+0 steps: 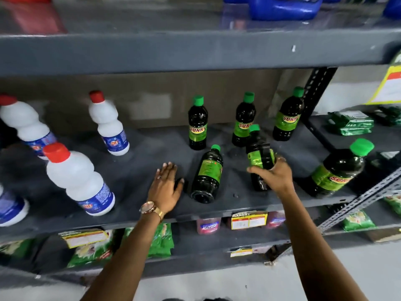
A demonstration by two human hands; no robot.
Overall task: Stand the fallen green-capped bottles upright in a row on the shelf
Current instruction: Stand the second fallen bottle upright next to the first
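Note:
Three dark green-capped bottles stand upright at the back of the grey shelf (141, 166): one on the left (197, 124), one in the middle (243, 120), one on the right (287, 116). Another green-capped bottle (208, 174) lies on its side, cap pointing to the back. My right hand (273, 174) grips a further bottle (259, 155) around its label, roughly upright with its base near the shelf. A larger green-capped bottle (338, 170) leans at the shelf's right front. My left hand (166, 187) rests flat on the shelf, fingers spread, just left of the lying bottle.
White bottles with red caps (76, 179) stand on the shelf's left half. A perforated metal upright (316, 90) bounds the right side. Green packets (350, 123) lie on the neighbouring shelf. Price tags (249, 220) hang on the front edge, above green bags below.

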